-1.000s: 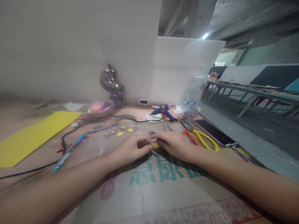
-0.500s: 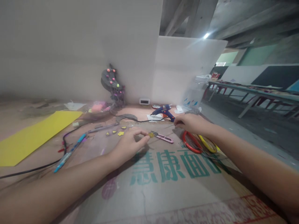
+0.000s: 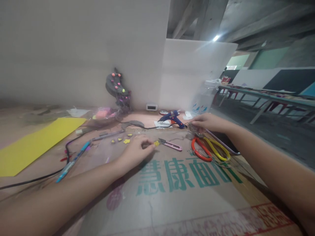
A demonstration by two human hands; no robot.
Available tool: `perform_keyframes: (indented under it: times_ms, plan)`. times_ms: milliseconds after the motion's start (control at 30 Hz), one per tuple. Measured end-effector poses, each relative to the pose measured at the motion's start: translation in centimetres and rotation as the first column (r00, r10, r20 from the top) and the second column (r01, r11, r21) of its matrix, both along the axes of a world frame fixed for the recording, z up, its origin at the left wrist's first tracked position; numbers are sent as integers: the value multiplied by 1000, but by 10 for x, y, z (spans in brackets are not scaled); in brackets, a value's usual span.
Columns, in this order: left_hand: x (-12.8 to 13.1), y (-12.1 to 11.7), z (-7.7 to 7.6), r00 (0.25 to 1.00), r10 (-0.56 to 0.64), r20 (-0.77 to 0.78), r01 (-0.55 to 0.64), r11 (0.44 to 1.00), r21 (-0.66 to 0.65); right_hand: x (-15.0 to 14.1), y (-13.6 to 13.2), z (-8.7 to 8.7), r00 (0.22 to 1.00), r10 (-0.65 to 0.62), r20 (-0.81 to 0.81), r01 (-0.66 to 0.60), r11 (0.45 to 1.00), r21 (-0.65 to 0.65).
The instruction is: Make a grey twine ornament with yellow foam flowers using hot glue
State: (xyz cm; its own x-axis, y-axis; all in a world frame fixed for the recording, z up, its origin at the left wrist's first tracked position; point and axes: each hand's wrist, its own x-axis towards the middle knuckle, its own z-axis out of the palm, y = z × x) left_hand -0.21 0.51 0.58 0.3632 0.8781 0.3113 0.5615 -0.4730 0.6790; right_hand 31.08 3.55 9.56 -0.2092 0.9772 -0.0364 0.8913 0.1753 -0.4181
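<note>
The right hand [image 3: 205, 124] has moved from beside the yellow flower [image 3: 157, 143] to the grey string [image 3: 192, 129], right of centre, so attention seems turned there; whether it grips, I cannot tell. The left hand [image 3: 137, 147] pinches the flower mid-frame. Green lettering [image 3: 174, 173] marks the tabletop [image 3: 133, 213]; a pale wall [image 3: 73, 49] stands behind, another table [image 3: 261, 93] at right.

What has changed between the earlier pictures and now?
The right hand moved from beside the left hand forward and to the right, to the twine; whether it grips it is unclear. The left hand still pinches a yellow flower, shifted slightly forward and left. The glue gun, yellow sheet and bottle stayed put.
</note>
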Motion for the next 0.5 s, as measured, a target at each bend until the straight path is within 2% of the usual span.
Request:
perform_keyframes:
  times_ms: [167,333,500]
  plan:
    - [-1,3,-12,986,-75,-147,96,985,143,-22,-13,6,970,5,-243,28,990,135]
    - [-3,-1,-8,994,-82,-67,94,972,217,-59,-37,-1,850,105,-516,-34,989,145]
    - [-3,-9,-1,982,-191,-3,182,931,315,-91,-61,-15,792,181,-583,-141,983,114]
